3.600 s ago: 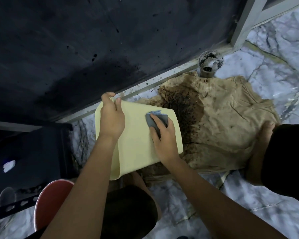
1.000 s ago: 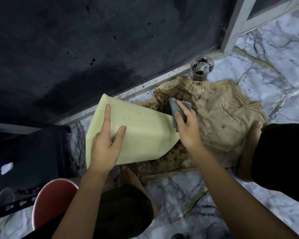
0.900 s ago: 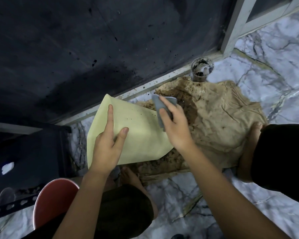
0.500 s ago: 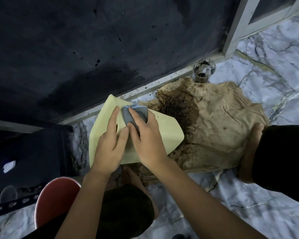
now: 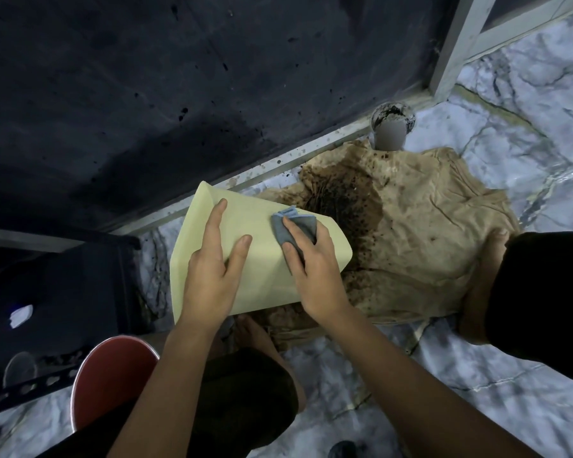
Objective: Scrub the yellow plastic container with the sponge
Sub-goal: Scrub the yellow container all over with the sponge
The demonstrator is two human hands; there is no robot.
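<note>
One pale yellow plastic container (image 5: 265, 259) is up off the floor, lying on its side, its outer wall facing the camera and its narrower base end pointing right over the cloth. The left hand (image 5: 212, 272) lies flat on that wall, fingers spread wide and pointing up, palm pressing down to steady it. The right hand (image 5: 315, 269) is curled over one grey-blue sponge (image 5: 293, 226), fingers clamped across it, the sponge pressed against the container's upper right part, just beside the left hand's fingertips. A lighter blue edge of the sponge peeks out above the knuckles.

Under and to the right of the container lies one crumpled tan cloth (image 5: 420, 246) on the grey-veined marble floor (image 5: 516, 133), with a big dark brown stain (image 5: 341, 200) speckled across its left part, right beside the container's base end. At the cloth's far edge stands one small round cup (image 5: 391, 127), dirty with black grime inside; its front is blurred.

Two bare forearms reach in from below. One bare foot (image 5: 255, 335) shows just under the container, and a knee in dark shorts (image 5: 536, 292) sits at the right edge, resting on the cloth. One red round stool seat (image 5: 110, 378) shows at lower left, near a dark metal rack (image 5: 47, 309). A dark speckled wall panel (image 5: 179, 77) fills the top.
</note>
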